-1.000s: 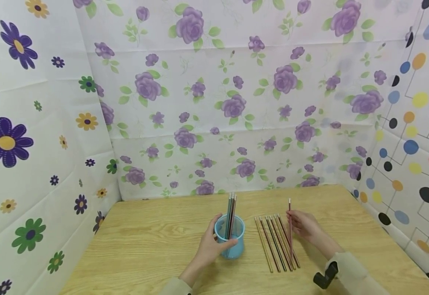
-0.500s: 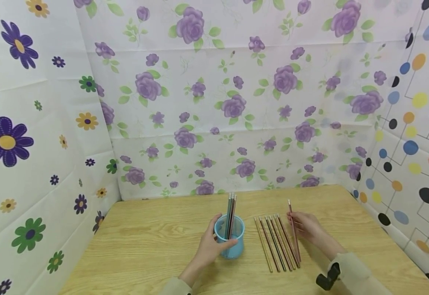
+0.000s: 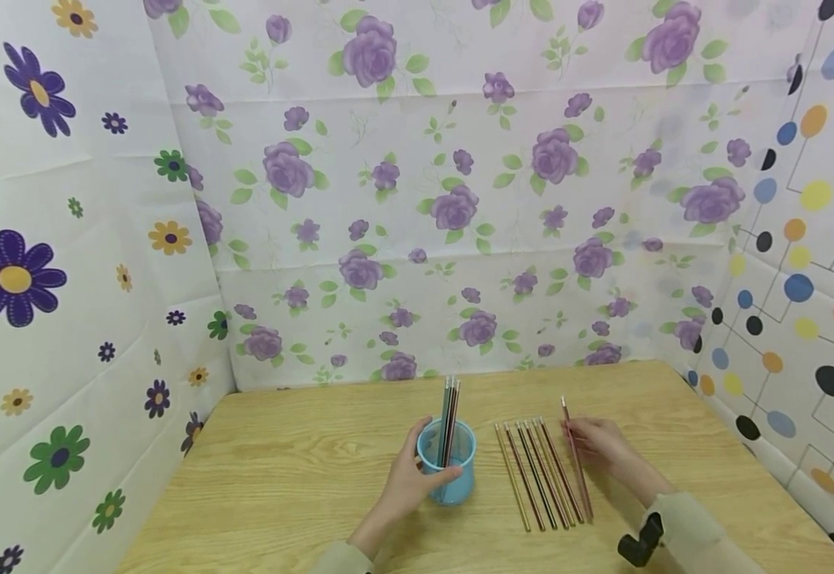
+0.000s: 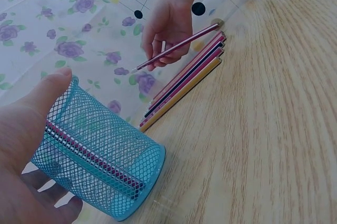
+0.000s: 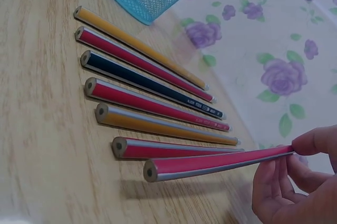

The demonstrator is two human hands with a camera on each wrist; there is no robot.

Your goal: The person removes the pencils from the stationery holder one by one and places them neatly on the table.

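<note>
My left hand [image 3: 408,485] grips a light-blue mesh pencil cup [image 3: 454,488] from its left side, thumb across the near rim. A few dark pencils [image 3: 449,422] lean upright inside the cup. Between thumb and fingertips, my right hand [image 3: 603,450] pinches a red pencil [image 5: 221,164] near its eraser end. In the right wrist view that pencil's flat unsharpened end hangs low over the table, casting a shadow below. Just left of it, several pencils [image 3: 537,478] lie side by side: yellow [image 5: 139,45], red and black [image 5: 150,83] ones, blunt ends toward me.
The wood-grain table [image 3: 302,470] runs back to a wall sheet [image 3: 417,199] with purple roses. Side sheets with daisies [image 3: 101,359] on the left and coloured dots on the right close in the table. A black device [image 3: 641,540] is strapped at my right wrist.
The near end of the held red pencil has swung right, from over the row to beside its right end, and come lower. My right hand shifted slightly right; the left hand and cup stayed still.
</note>
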